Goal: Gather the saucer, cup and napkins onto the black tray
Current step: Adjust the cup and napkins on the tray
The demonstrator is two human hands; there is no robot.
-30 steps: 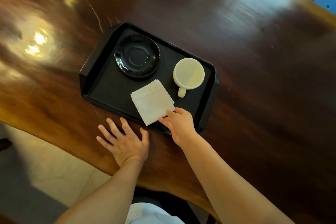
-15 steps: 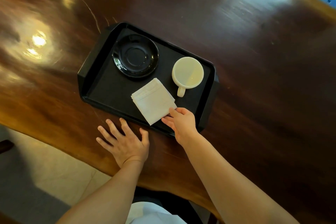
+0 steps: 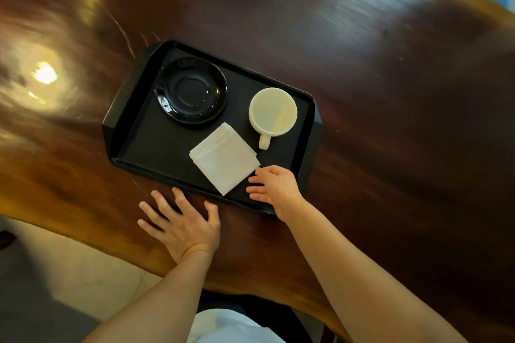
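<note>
saucer (image 3: 191,89) left on tray (image 3: 145,145), cup (image 3: 273,111) right, napkins (image 3: 224,157) nearest between them

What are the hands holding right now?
Nothing. The right hand is open beside the napkins on the black tray; the left hand lies flat on the table.

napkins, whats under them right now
The napkins lie flat on the floor of the black tray, near its front rim, beside the cup and saucer. Whatever sits directly beneath the stack is covered, so nothing more can be told.
</note>
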